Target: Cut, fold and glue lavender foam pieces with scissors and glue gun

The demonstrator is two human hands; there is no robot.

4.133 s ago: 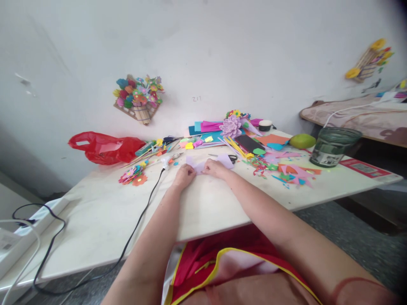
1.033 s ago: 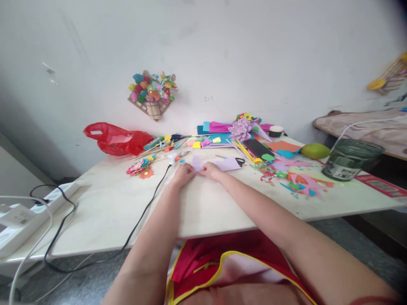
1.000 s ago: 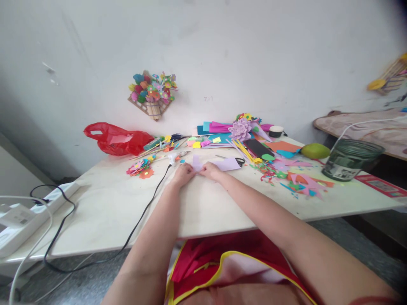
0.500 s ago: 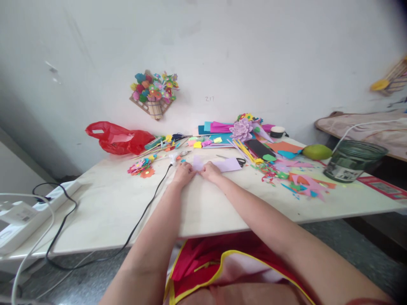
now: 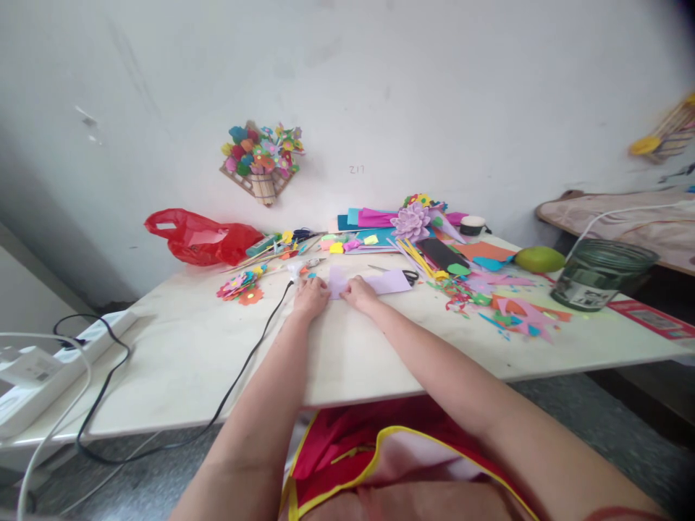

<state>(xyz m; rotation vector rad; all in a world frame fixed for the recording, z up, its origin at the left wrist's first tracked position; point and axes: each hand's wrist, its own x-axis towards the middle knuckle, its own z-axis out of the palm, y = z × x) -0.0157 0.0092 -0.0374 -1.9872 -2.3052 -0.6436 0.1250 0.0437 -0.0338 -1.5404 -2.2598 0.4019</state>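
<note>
A lilac craft sheet (image 5: pixel 395 282) lies on the table in front of me, long side running left to right. My left hand (image 5: pixel 312 295) is at its left end, fingers bent and closed on the edge. Close by, my right hand (image 5: pixel 360 293) pinches the sheet's near edge, thumb and forefinger together. My palms hide the undersides of the fingers. Just beyond the left hand lies a white glue gun (image 5: pixel 297 270) with a black cord. Black-handled scissors (image 5: pixel 411 276) lie behind the sheet, partly covered by it.
Finished foam flowers (image 5: pixel 242 284) and a red plastic bag (image 5: pixel 203 239) are on the left. Scraps (image 5: pixel 521 315), a black phone (image 5: pixel 441 256), a green fruit (image 5: pixel 539 259) and a glass jar (image 5: pixel 602 275) are on the right. The black cord (image 5: pixel 255 351) crosses the near left tabletop.
My left hand has shifted slightly left, so the gap between the two hands is wider and more of the sheet shows there. The right hand stays nearly in place.
</note>
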